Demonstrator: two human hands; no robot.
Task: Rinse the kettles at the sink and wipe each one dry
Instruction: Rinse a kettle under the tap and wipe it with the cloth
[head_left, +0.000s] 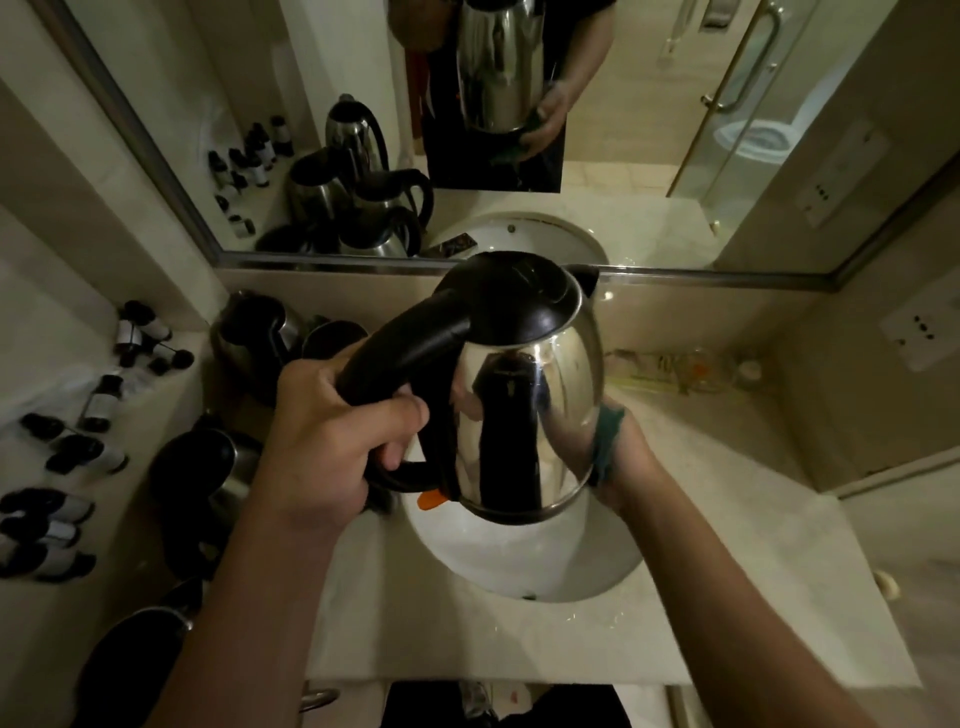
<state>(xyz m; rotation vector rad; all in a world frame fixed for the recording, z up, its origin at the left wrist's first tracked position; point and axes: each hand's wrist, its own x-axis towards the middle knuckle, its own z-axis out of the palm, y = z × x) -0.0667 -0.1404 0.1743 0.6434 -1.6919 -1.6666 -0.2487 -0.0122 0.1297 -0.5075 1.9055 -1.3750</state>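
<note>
While the left hand (332, 431) is clenched round the thick black curved handle (400, 353) of a polished stainless-steel kettle with a black lid (524, 395), the right hand (618, 457) is pressed against the far side of the body, with a dark green cloth (607, 441) between palm and metal. Most of the right hand is hidden behind the kettle; its fingers appear to lie along the cloth, but whether they are curled round it cannot be told directly. The mirror (519, 130) above the counter shows the same hand cupped under the base with the cloth bunched in it.

The kettle is held upright, lid closed, spout away from the person, above the white oval basin (524, 566) set in a pale marble counter (753, 545). Holding it there would let any drips fall into the basin. The handle grip leaves the steel shell free for the cloth. Judgement: this is the wiping stage for this kettle.

To the left, several more steel kettles with black lids (260, 338) stand or lie crowded on the counter. Their condition, rinsed or not, cannot be determined. Beyond them lie rows of small dark-capped toiletry bottles (88, 405), close to the kettles and liable to be knocked when the next kettle is taken up.
</note>
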